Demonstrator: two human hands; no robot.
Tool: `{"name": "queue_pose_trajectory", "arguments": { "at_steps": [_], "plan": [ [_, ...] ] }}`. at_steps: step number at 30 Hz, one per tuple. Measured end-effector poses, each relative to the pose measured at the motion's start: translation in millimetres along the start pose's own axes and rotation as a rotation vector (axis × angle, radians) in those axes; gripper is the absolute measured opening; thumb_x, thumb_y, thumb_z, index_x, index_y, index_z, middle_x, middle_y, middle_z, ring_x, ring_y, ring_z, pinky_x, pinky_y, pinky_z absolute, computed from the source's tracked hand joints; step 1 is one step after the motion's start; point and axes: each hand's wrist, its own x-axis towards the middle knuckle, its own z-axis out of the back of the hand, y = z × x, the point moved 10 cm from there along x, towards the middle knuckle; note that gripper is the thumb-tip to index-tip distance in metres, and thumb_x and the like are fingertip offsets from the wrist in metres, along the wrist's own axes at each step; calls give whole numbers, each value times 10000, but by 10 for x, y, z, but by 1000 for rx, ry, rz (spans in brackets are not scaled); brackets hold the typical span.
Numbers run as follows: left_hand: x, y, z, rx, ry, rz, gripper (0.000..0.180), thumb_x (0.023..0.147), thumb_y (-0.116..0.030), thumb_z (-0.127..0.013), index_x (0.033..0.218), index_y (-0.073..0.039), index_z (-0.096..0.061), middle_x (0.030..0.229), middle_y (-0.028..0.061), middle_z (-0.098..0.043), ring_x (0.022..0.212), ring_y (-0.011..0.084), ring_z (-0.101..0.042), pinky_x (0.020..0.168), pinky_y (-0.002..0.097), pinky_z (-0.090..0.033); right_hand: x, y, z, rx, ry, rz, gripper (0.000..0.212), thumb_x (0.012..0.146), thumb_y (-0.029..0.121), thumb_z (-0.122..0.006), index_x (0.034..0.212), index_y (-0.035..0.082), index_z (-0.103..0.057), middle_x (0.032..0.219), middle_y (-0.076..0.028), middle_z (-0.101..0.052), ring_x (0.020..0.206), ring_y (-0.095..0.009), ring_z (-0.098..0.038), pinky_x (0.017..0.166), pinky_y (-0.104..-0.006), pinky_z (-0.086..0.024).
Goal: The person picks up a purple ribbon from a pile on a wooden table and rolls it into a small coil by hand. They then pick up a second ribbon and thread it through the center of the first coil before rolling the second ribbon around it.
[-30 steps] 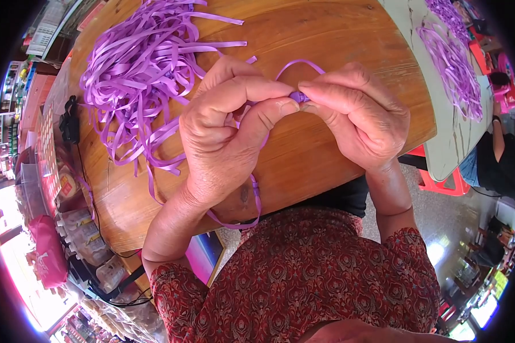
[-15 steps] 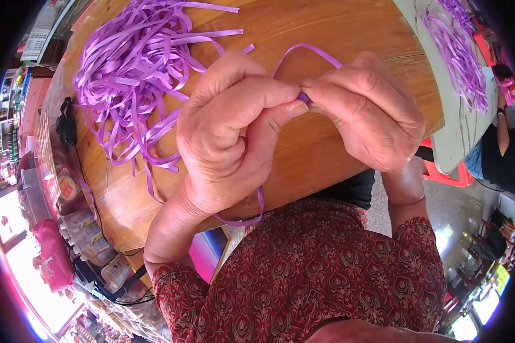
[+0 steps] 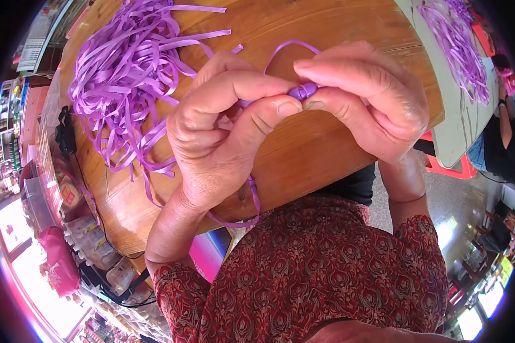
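Note:
A small purple plastic clasp (image 3: 302, 91) sits between my two hands above the table. My left hand (image 3: 217, 126) pinches its left end between thumb and forefinger. Against its right end rests the thumb of my right hand (image 3: 372, 97); the forefinger is lifted off, and the curled fingers behind hide part of the grip. A narrow purple ribbon (image 3: 292, 43) arches behind the clasp toward my right hand. Below my left wrist hangs another loop of purple ribbon (image 3: 256, 200), with a small purple fitting on it.
A tangled heap of purple ribbons (image 3: 126, 74) covers the far left of the wooden table (image 3: 303, 148). More ribbons (image 3: 455, 51) lie on a pale table (image 3: 458, 128) at right, beside a red stool (image 3: 452, 167) and another person's arm (image 3: 504, 123). A black cable (image 3: 88, 186) runs along the left edge.
My right forefinger has lifted away from its thumb, and the clasp, mostly covered before, now shows between the hands. My left hand has shifted slightly left and down.

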Motion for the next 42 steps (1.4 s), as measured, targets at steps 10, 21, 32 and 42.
{"name": "queue_pose_trajectory", "arguments": {
  "at_steps": [10, 21, 32, 42],
  "plan": [
    [-29, -15, 12, -50, -32, -68, 125, 772, 45, -662, 883, -12, -650, 836, 31, -554, 768, 104, -496, 687, 210, -384, -30, -16, -19, 63, 52, 30, 232, 702, -12, -718, 928, -11, -663, 853, -130, -651, 715, -195, -622, 603, -262, -484],
    [-57, -58, 46, 20, -55, -126, 165, 753, 59, -678, 900, -12, -652, 855, 41, -562, 791, 121, -515, 710, 218, -401, -4, -38, -44, 74, 78, -38, 218, 709, -69, -691, 914, 5, -669, 835, -114, -647, 693, -165, -608, 565, -243, -465],
    [-100, -252, -25, 232, -64, -225, 167, 749, 32, -687, 900, -14, -634, 861, 63, -559, 761, 137, -516, 660, 229, -408, -28, 13, -65, 38, 70, -9, 177, 720, -45, -701, 887, 2, -666, 812, -109, -645, 667, -178, -607, 562, -250, -461],
    [-103, -350, -76, 299, -68, -411, 164, 757, 18, -689, 901, -15, -619, 843, 78, -551, 682, 134, -491, 614, 237, -405, -30, -29, -94, 102, 107, -50, 147, 756, -44, -677, 897, -15, -647, 793, -120, -624, 636, -172, -588, 550, -252, -453]
  ]
}}
